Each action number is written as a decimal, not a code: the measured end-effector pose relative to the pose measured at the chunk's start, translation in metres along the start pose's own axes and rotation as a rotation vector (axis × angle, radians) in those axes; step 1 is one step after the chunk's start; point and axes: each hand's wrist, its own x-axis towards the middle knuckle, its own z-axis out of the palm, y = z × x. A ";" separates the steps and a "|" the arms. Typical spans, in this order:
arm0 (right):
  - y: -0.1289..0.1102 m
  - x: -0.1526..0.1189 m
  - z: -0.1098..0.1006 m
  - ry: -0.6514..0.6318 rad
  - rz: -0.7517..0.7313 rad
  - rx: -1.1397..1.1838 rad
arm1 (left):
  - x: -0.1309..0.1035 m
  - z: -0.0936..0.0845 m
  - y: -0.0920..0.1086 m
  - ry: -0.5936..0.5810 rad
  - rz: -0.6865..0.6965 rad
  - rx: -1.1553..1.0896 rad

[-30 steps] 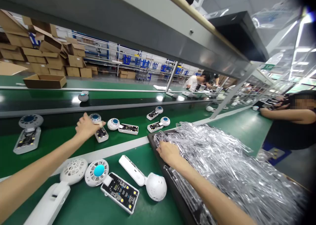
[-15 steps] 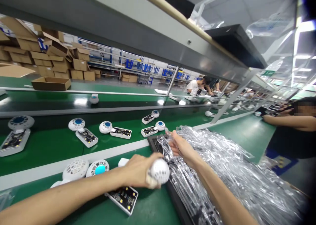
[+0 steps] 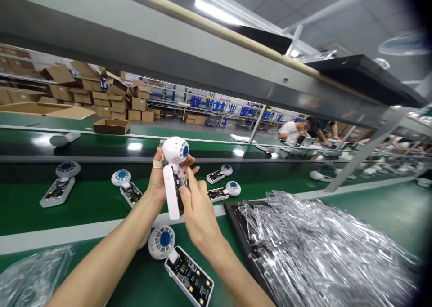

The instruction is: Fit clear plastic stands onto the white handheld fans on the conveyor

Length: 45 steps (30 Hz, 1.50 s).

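Note:
A white handheld fan (image 3: 173, 194) is raised above the bench, its round head up and its open handle showing a circuit board. My left hand (image 3: 158, 174) is wrapped round it from the left and behind. My right hand (image 3: 199, 203) presses its fingers at the board side of the handle; a clear plastic piece seems to be between them, partly hidden. Just below lies another fan (image 3: 189, 271) with its board facing up. Right of my hands, clear plastic pieces (image 3: 313, 244) are heaped on a black tray (image 3: 236, 221).
Several open fans, one of them a fan (image 3: 58, 188) at the left, lie on the green belt (image 3: 94, 203). Clear plastic bags (image 3: 37, 275) are at the lower left. A metal shelf beam (image 3: 202, 68) crosses overhead. A person (image 3: 290, 129) works farther back.
My left hand has lifted the fan upright. My right hand has left the heap and come to the fan's handle. The view has shifted, and the heap appears farther right.

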 end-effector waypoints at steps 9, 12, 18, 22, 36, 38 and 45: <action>-0.004 -0.006 0.035 -0.031 -0.105 0.180 | -0.006 0.013 0.017 -0.032 0.184 0.289; 0.007 -0.002 0.027 -0.058 -0.130 0.252 | -0.009 0.014 0.021 -0.031 0.199 0.449; 0.028 0.000 0.010 0.017 -0.137 0.043 | -0.022 0.004 0.018 0.206 -0.059 0.990; 0.039 0.017 0.011 0.259 0.075 0.225 | -0.027 0.012 0.002 0.281 0.085 0.969; 0.102 0.026 -0.051 0.037 0.260 -0.701 | 0.048 -0.079 0.036 0.522 0.101 1.350; 0.126 0.016 -0.071 0.001 0.308 -0.844 | 0.056 -0.103 0.067 0.634 0.136 1.506; 0.159 -0.007 -0.089 -0.105 0.341 -1.027 | 0.007 -0.154 0.155 0.847 -0.044 1.647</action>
